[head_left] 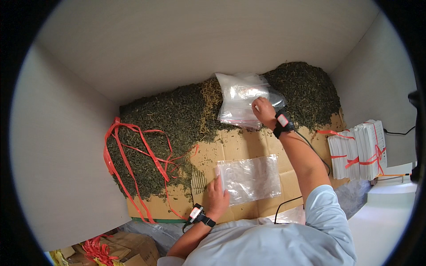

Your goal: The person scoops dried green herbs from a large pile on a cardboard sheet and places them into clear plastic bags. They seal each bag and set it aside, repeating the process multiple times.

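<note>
A clear flat plastic bag (250,179) lies on the cardboard in front of me. My left hand (218,197) rests at its left edge, fingers stretched out and touching the plastic. Farther off, a pile of clear plastic bags (239,99) with a reddish strip along the near edge leans on a heap of dark dried leaves (164,119). My right hand (265,111) is over the right part of that pile, its fingers curled together. What lies between those fingertips, if anything, is hidden. Both wrists wear black straps with a small device.
Red plastic ribbons (146,153) trail over the leaves at left. Bundles of white paper sheets (358,148) tied with red ribbon stand at right. Pale walls (199,40) enclose the far side and both sides. A cardboard box (133,248) sits at lower left; a black cable (315,150) runs along my right arm.
</note>
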A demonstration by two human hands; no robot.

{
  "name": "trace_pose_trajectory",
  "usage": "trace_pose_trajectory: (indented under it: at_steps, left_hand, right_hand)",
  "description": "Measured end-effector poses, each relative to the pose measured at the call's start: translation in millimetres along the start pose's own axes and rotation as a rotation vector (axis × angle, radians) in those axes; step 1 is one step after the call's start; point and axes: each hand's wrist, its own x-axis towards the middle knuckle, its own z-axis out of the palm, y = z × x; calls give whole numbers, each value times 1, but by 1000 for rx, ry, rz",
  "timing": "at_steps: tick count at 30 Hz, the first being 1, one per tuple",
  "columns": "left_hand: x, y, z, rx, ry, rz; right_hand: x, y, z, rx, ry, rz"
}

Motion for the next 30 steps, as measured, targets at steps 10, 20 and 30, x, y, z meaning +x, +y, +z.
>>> trace_pose_trajectory:
  at_steps: [10, 20, 30]
  left_hand:
    - [43, 10, -25, -240, 230, 257]
    - [95, 56, -13, -1271, -138, 60]
    - [133, 48, -15, -665, 157, 9]
  right_hand:
    - [40, -56, -106, 51, 135, 122]
    - [-59, -145, -57, 144, 146, 51]
    - [-178, -153, -24, 958, 255, 978]
